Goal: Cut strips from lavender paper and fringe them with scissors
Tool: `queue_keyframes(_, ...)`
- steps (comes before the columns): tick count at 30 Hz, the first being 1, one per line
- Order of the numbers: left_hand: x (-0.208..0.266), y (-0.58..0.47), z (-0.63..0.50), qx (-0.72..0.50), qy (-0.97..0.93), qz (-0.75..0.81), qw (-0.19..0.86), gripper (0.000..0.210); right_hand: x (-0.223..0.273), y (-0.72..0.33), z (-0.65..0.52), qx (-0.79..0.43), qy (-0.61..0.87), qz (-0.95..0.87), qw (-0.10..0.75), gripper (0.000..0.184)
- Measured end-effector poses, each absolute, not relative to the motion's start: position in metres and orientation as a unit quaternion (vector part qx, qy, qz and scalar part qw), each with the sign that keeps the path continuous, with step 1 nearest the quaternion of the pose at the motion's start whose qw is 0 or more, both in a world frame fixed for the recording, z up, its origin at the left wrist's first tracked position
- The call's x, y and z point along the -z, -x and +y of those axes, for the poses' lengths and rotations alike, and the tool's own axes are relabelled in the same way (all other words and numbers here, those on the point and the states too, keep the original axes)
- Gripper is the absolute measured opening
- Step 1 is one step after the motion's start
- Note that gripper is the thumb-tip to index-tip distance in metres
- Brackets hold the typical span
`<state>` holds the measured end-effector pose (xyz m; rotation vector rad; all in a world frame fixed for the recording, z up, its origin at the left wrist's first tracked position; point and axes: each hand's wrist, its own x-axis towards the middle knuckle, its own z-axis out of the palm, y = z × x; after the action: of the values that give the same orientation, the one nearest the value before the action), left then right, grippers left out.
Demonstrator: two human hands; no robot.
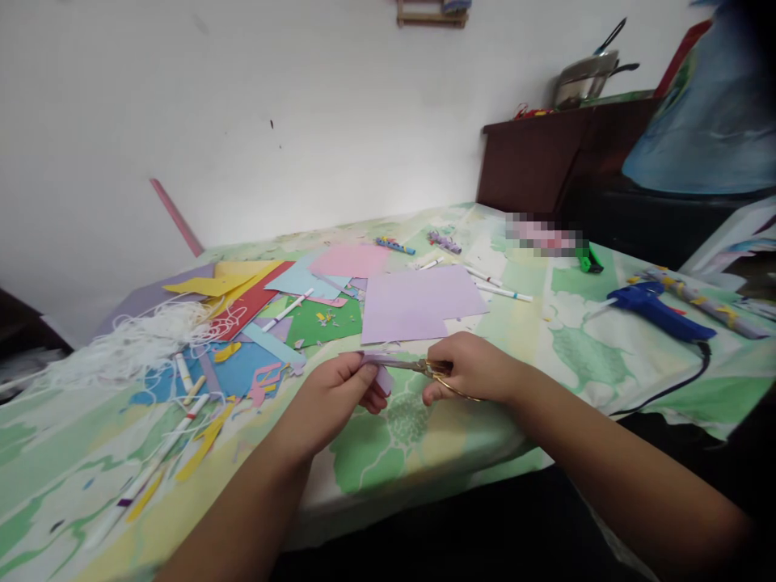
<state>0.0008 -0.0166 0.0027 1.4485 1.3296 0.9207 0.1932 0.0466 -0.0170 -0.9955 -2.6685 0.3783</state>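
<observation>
Near the front edge of the table, my left hand (345,381) pinches a small piece of purple paper (384,380) between thumb and fingers. My right hand (464,368) grips a pair of scissors (418,366) by its gold handles. The blades point left and meet the purple paper beside my left thumb; how far they are apart is too small to tell. Just beyond both hands lies a larger lilac sheet (421,303) with a notch cut from its near right corner. A green sheet (321,322) with small yellow scraps on it is at its left.
White string (151,339) lies tangled at the left, among coloured papers, markers (187,424) and scraps. A blue glue gun (660,311) with a black cord is at the right, by a decorated stick (709,303). Two small decorated rolls (395,246) lie at the back.
</observation>
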Motion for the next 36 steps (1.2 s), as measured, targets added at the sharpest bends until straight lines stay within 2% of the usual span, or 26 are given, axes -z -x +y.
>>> queue_keyframes(20, -0.001, 0.0, -0.015, -0.359, -0.581, 0.533, 0.499, 0.019, 0.016, -0.194, 0.048, -0.122, 0.346, -0.922, 0.126, 0.048)
queue_keyframes(30, 0.005, 0.004, -0.011, -0.451, -0.544, 0.549, 0.446, 0.008, 0.012, -0.201, 0.052, -0.139, 0.377, -0.908, 0.12, 0.047)
queue_keyframes(36, 0.007, 0.005, -0.007, -0.494, -0.491, 0.569, 0.437, 0.012, 0.013, -0.202, 0.052, -0.146, 0.372, -0.911, 0.103, 0.049)
